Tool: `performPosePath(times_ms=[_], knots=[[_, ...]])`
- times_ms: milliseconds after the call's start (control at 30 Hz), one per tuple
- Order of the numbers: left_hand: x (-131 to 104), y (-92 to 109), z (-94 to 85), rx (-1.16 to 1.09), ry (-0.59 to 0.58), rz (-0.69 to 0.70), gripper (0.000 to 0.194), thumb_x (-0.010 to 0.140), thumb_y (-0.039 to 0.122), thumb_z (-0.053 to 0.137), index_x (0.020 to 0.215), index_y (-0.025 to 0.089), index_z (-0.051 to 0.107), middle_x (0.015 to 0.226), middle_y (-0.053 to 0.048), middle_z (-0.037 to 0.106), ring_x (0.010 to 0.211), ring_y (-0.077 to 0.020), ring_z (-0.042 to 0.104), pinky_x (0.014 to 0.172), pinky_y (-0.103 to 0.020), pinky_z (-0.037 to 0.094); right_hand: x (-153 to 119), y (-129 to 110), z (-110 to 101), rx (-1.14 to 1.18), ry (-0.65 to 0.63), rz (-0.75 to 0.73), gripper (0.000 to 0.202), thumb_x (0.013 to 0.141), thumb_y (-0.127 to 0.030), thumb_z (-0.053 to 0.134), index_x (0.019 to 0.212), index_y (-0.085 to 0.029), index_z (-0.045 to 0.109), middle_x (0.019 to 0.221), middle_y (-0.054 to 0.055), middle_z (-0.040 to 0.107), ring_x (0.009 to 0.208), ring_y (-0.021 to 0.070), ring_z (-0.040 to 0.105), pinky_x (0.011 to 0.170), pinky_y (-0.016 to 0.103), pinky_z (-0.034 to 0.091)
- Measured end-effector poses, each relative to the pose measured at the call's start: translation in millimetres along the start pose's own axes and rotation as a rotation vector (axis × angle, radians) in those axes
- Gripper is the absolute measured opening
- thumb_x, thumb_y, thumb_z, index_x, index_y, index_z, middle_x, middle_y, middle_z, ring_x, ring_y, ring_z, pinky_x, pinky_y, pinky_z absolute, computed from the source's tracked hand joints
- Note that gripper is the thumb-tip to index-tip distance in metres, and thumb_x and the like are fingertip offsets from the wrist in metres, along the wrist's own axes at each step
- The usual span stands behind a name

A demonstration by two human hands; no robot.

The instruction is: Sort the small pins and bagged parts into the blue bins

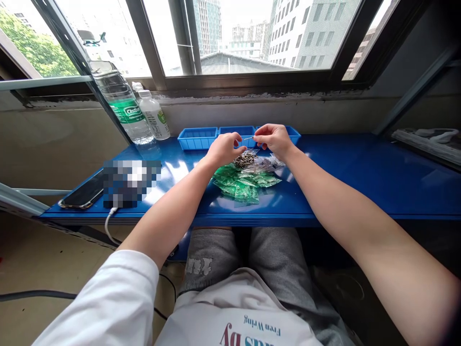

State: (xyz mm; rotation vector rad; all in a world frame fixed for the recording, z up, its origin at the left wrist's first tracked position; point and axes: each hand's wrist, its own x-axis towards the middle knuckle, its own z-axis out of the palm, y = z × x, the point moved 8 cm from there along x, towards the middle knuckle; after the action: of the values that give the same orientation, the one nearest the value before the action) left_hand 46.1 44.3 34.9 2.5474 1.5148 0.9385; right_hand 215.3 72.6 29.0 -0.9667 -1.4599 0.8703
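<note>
Between the thumb and fingertips of my right hand (274, 140) is a thin metal pin (248, 138), perhaps a screw, pointing left. My left hand (224, 149) is close to its tip, thumb and index finger apart with nothing visible between them. Below the hands lies a pile of small brassy metal pieces (245, 159), too small to name surely. Clear plastic bags (265, 166) lie to its right. Nearer to me are several flat green plastic bags (240, 186). Behind my hands stand three blue bins: left bin (198, 140), middle bin (234, 129) and right bin (293, 136), partly covered by my right hand.
The blue table (360, 178) meets a wall under the window. At left stand a large water bottle (126, 108) and a smaller white bottle (154, 115). A phone (84, 190) lies beside a blurred-out item with a white cable (108, 223). Metal shelf posts rise at both sides.
</note>
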Motion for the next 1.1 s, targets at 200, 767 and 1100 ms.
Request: performPosePath(times_ms=[200, 767, 1100], knots=[[-4, -3, 20.7, 0.141, -0.286, -0.035, 0.028, 0.094, 0.035, 0.066, 0.102, 0.014, 0.083, 0.106, -0.012, 0.081, 0.102, -0.0295, 0.072, 0.082, -0.032, 0.054, 15, 29, -62, -0.327, 0.442, 0.076, 0.01, 0.064, -0.015, 0.072, 0.073, -0.02, 0.071, 0.073, 0.003, 0.074, 0.069, 0.0213, 0.07, 0.066, 0.033, 0.059], [-1, 1, 11.4, -0.011, -0.131, 0.013, 0.017, 0.084, 0.018, 0.067, 0.084, 0.016, 0.084, 0.087, -0.008, 0.081, 0.084, -0.0225, 0.073, 0.073, -0.029, 0.052, 16, 30, -83, -0.645, 0.511, 0.027, 0.012, 0.071, -0.012, 0.076, 0.081, -0.015, 0.082, 0.082, 0.01, 0.079, 0.09, 0.0304, 0.075, 0.1, 0.044, 0.058], [-1, 4, -0.3, -0.039, -0.002, 0.0, 0.049, 0.101, 0.037, 0.053, 0.055, 0.02, 0.055, 0.055, -0.002, 0.058, 0.052, -0.0152, 0.047, 0.055, -0.032, 0.033, 11, 16, -71, -0.656, 0.47, 0.011, 0.004, 0.075, -0.016, 0.077, 0.072, -0.019, 0.076, 0.078, 0.008, 0.077, 0.087, 0.0303, 0.074, 0.096, 0.044, 0.058]])
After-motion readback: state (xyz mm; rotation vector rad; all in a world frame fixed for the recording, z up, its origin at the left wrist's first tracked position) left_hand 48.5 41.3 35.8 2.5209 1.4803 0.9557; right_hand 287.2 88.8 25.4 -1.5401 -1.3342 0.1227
